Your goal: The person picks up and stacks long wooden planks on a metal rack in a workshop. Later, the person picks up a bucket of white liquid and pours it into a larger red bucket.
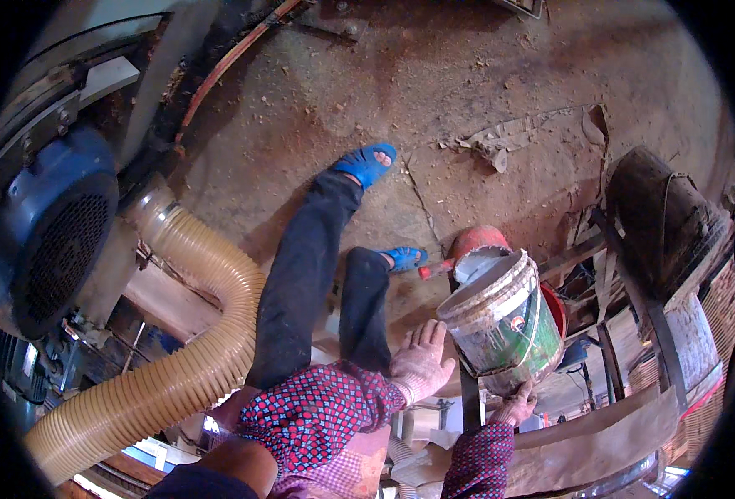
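A paint-smeared green and white bucket (504, 328) leans with its mouth toward the upper left. Whitish residue coats its rim, and a wire handle hangs across its side. My right hand (515, 406) has its fingers closed at the bucket's lower edge; part of that grip is hidden. Close to the bucket's left side is my left hand (421, 362), in a pale glove, with fingers stretched and spread. It appears to hold nothing. A red container (478, 239) with a whitish inside sits just beyond the bucket's mouth.
At the left, a ribbed tan hose (209, 333) curves past a blue motor housing (51, 233). A dark, dirty container (663, 220) stands on the right beside metal bars. A torn brown sheet (500, 145) lies on the dusty floor (301, 108), which has scattered chips.
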Tool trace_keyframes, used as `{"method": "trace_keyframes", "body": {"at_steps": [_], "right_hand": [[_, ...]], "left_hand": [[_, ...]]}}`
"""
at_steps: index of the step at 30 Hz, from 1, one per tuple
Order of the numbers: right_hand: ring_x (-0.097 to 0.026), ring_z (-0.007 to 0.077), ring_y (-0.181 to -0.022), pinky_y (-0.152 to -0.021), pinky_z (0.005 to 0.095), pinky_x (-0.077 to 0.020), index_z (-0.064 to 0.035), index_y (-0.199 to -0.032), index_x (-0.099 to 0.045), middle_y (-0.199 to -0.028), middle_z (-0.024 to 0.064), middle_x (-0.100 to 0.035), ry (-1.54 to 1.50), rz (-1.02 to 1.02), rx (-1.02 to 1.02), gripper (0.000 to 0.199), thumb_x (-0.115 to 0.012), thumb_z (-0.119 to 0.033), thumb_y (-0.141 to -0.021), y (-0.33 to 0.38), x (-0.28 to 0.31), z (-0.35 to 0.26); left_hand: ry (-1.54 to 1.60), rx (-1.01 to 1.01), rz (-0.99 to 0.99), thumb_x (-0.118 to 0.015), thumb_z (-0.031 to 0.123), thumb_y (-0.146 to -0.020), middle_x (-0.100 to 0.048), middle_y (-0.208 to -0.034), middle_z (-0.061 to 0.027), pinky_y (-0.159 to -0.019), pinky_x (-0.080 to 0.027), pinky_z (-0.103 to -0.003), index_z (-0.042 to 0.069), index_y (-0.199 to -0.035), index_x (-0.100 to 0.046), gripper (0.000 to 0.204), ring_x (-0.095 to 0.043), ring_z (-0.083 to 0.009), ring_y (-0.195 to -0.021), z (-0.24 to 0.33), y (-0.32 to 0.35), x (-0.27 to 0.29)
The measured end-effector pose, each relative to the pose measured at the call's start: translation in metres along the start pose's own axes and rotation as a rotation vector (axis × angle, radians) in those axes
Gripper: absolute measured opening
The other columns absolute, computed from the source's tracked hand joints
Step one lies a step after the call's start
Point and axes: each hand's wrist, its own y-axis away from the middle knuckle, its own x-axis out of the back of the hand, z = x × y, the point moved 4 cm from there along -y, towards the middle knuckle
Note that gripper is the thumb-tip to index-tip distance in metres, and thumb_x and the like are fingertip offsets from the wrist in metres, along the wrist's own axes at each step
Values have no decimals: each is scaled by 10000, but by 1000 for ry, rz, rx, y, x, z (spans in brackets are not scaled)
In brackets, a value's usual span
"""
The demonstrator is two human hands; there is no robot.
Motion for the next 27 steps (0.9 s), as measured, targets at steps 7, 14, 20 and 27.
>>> {"method": "trace_keyframes", "body": {"at_steps": [7,14,20,27], "right_hand": [[-591,289,-1043,-874,456,-517,-26,-1261,-503,-1211,147,-591,3,-3,-1,499,-701,-290,-887,-19,10,14],[-605,304,-1021,-842,474,-532,-32,-1253,-512,-1199,148,-597,-46,-7,10,479,-704,-274,-886,-28,17,24],[-608,285,-991,-809,461,-540,-38,-1191,-536,-1147,129,-613,-28,-24,46,424,-705,-278,-885,-29,19,24],[-604,270,-994,-820,430,-533,-40,-1197,-536,-1154,125,-609,19,-20,13,419,-686,-290,-897,-11,10,10]], "left_hand": [[1,-31,57,-558,351,-870,-284,-1509,-152,-1158,-225,-414,31,-1456,-270,727,-274,-322,-1396,3,-7,-4],[-4,-29,78,-563,347,-862,-292,-1503,-157,-1156,-224,-411,25,-1445,-284,723,-281,-310,-1393,6,-8,-5],[11,-38,47,-565,339,-858,-287,-1506,-167,-1162,-209,-419,19,-1445,-277,727,-274,-322,-1396,13,-9,5],[23,-99,214,-602,349,-817,-331,-1463,-186,-1139,-247,-434,-5,-1429,-287,774,-313,-352,-1367,15,-33,2]]}}
